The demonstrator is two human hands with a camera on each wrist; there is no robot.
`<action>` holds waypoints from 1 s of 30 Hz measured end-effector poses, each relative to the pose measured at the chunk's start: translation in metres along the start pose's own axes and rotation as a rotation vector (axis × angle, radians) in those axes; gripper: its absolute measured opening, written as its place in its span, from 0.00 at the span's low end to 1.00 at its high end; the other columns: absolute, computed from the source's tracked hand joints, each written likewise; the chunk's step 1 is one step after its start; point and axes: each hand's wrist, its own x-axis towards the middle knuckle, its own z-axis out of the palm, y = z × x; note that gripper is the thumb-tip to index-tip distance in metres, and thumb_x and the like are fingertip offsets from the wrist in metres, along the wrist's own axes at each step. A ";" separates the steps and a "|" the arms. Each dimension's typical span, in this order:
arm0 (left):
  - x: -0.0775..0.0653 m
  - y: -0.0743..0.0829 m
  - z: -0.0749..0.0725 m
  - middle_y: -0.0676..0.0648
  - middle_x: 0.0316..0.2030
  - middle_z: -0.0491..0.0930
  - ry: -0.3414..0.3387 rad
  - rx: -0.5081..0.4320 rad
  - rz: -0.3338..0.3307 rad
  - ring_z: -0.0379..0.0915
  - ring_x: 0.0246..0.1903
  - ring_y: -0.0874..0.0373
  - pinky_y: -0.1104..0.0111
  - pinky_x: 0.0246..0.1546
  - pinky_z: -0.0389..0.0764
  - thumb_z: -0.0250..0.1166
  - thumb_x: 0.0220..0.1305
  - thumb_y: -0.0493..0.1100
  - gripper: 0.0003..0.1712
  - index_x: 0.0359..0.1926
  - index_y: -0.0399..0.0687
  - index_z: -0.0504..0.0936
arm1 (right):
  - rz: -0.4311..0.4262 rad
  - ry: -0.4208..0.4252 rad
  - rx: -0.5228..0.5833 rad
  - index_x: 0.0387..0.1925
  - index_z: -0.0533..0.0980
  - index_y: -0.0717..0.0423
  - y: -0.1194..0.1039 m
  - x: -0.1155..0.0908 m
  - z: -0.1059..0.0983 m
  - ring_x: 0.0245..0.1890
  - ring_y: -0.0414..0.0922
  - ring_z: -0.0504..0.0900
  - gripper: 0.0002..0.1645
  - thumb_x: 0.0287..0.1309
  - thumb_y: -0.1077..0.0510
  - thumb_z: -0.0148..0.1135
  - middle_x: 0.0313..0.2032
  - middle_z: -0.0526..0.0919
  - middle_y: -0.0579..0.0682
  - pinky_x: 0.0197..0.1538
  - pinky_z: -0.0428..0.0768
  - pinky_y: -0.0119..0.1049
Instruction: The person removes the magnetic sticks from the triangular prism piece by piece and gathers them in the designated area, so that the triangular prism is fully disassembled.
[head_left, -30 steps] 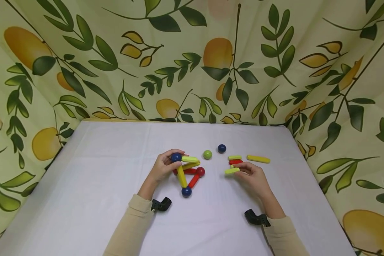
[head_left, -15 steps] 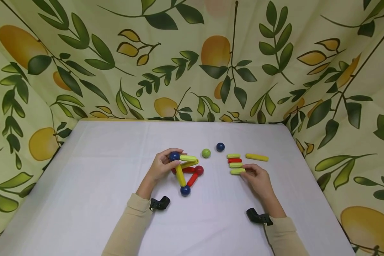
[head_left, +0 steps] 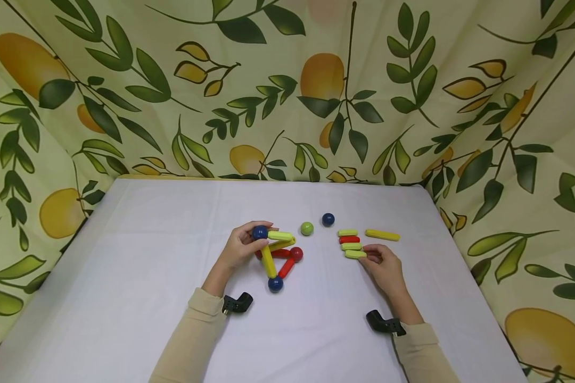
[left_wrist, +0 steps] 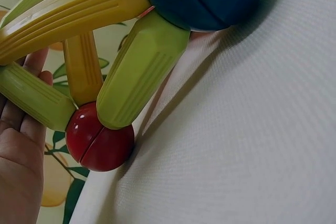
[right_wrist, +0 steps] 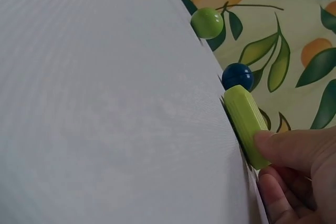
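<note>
In the head view my left hand (head_left: pixel 235 251) holds a frame of magnetic sticks and balls by its upper blue ball (head_left: pixel 260 232), thumb and fingers about it. A yellow stick (head_left: pixel 268 261) runs from there to a lower blue ball (head_left: pixel 275 283). Red sticks and a red ball (head_left: pixel 296 254) form the right side. Up close in the left wrist view are another red ball (left_wrist: pixel 100 140) and a light green stick (left_wrist: pixel 144 72). My right hand (head_left: pixel 385 266) pinches the end of a light green stick (right_wrist: pixel 244 124), nearest in a row of short sticks.
Beyond that pinched stick lie another light green stick (head_left: pixel 351 246), a red stick (head_left: pixel 349 240) and a further light green one (head_left: pixel 347 232). A longer yellow stick (head_left: pixel 382 234) is to their right. A green ball (head_left: pixel 307 229) and a loose blue ball (head_left: pixel 328 219) lie behind.
My right hand has brought its light green stick down beside the row and lies slightly farther right than a second ago. The left hand keeps its hold on the frame.
</note>
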 end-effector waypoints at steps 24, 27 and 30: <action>-0.004 -0.004 0.000 0.27 0.50 0.76 -0.012 0.025 0.026 0.77 0.44 0.62 0.74 0.39 0.80 0.60 0.61 0.31 0.21 0.56 0.27 0.71 | -0.267 -0.209 0.259 0.52 0.73 0.68 -0.106 -0.014 0.027 0.53 0.56 0.78 0.24 0.53 0.68 0.66 0.52 0.78 0.64 0.56 0.74 0.47; -0.002 -0.003 0.000 0.27 0.50 0.76 -0.015 0.035 0.020 0.76 0.38 0.61 0.69 0.26 0.80 0.59 0.62 0.31 0.21 0.55 0.29 0.72 | -0.291 -0.254 0.284 0.52 0.73 0.70 -0.129 -0.014 0.034 0.53 0.56 0.78 0.23 0.54 0.68 0.65 0.52 0.78 0.64 0.56 0.74 0.48; -0.001 -0.001 -0.001 0.27 0.51 0.75 -0.014 0.037 0.004 0.75 0.34 0.61 0.64 0.21 0.78 0.59 0.62 0.30 0.22 0.56 0.25 0.70 | -0.316 -0.283 0.317 0.51 0.74 0.69 -0.142 -0.011 0.043 0.53 0.55 0.78 0.22 0.54 0.67 0.65 0.51 0.79 0.63 0.57 0.74 0.49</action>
